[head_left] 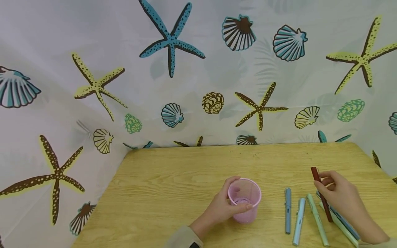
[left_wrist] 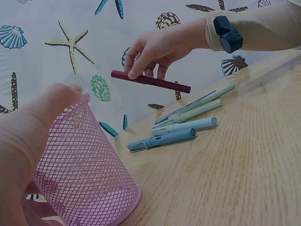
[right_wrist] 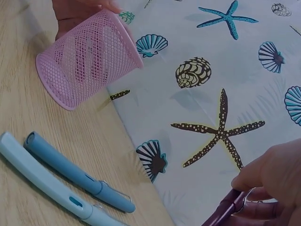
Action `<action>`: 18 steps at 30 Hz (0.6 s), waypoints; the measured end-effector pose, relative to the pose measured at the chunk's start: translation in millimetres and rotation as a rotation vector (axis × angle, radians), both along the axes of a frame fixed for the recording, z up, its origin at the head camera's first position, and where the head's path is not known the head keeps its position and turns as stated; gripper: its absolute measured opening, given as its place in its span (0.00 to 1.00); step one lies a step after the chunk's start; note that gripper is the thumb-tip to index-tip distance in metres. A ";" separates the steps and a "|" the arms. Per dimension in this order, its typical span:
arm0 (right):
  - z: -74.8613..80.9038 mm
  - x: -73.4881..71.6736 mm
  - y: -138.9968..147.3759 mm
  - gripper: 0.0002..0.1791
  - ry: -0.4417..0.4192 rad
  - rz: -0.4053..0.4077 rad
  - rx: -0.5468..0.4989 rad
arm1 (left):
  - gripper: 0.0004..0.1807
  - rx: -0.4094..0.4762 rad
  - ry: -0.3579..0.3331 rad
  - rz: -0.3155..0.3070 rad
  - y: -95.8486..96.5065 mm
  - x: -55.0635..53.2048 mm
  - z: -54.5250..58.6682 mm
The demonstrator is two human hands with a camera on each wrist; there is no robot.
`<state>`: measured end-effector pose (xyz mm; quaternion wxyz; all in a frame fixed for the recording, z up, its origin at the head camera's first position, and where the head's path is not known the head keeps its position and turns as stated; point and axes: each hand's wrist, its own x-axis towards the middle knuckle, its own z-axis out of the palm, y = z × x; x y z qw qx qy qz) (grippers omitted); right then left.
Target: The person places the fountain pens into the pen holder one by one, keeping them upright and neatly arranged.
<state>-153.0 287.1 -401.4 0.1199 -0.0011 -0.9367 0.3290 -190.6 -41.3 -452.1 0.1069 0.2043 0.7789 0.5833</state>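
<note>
A pink mesh pen holder (head_left: 245, 212) stands upright on the wooden table, and nothing shows inside it. My left hand (head_left: 224, 203) grips it round the side, thumb across the front near the rim. Over on the right, my right hand (head_left: 339, 189) pinches a dark red pen (head_left: 325, 203) between thumb and fingers. In the left wrist view that pen (left_wrist: 150, 82) is held in the air above the other pens. Below it lie a dark blue pen (head_left: 288, 210), a light blue pen (head_left: 299, 222), a light green pen (head_left: 317, 220) and others partly hidden by my right hand.
The wooden table (head_left: 170, 193) reaches back to a white cloth (head_left: 198, 75) printed with starfish and shells, which also hangs at both sides. A dark band with a small device (left_wrist: 228, 35) sits on my right wrist over the sleeve.
</note>
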 end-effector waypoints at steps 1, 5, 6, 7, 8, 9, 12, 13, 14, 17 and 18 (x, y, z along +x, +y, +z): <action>1.4 0.7 -2.6 0.22 0.012 -0.001 -0.001 | 0.42 -0.001 0.001 0.002 0.1 0.2 -0.2; 5.7 3.5 -10.6 0.21 0.057 0.017 -0.027 | 0.42 0.003 -0.002 0.007 0.4 1.0 -0.9; 6.0 4.0 -12.6 0.20 0.082 0.021 -0.026 | 0.42 0.004 -0.003 0.006 0.5 1.2 -0.9; 6.3 4.8 -15.1 0.19 0.104 0.024 -0.028 | 0.42 0.005 -0.007 0.007 0.6 0.9 -1.1; 6.5 5.0 -17.3 0.19 0.123 0.030 -0.038 | 0.42 0.007 -0.008 0.006 0.7 0.9 -1.1; 6.5 5.1 -19.6 0.18 0.144 0.035 -0.045 | 0.42 0.009 -0.007 0.005 0.8 0.9 -1.0; 6.1 5.6 -26.6 0.16 0.216 0.034 -0.047 | 0.42 0.009 -0.001 0.005 0.9 0.8 -0.8; 6.3 5.9 -29.0 0.15 0.234 0.033 -0.057 | 0.42 0.009 0.002 0.005 0.9 0.9 -0.8; 6.5 6.2 -31.5 0.15 0.250 0.033 -0.068 | 0.42 0.011 0.004 0.004 0.9 0.9 -0.7; 8.0 7.2 -39.2 0.14 0.286 0.038 -0.099 | 0.42 0.012 0.008 0.003 0.7 1.0 -0.6; 8.6 7.3 -41.6 0.14 0.297 0.043 -0.114 | 0.42 0.014 0.008 0.002 0.8 1.0 -0.6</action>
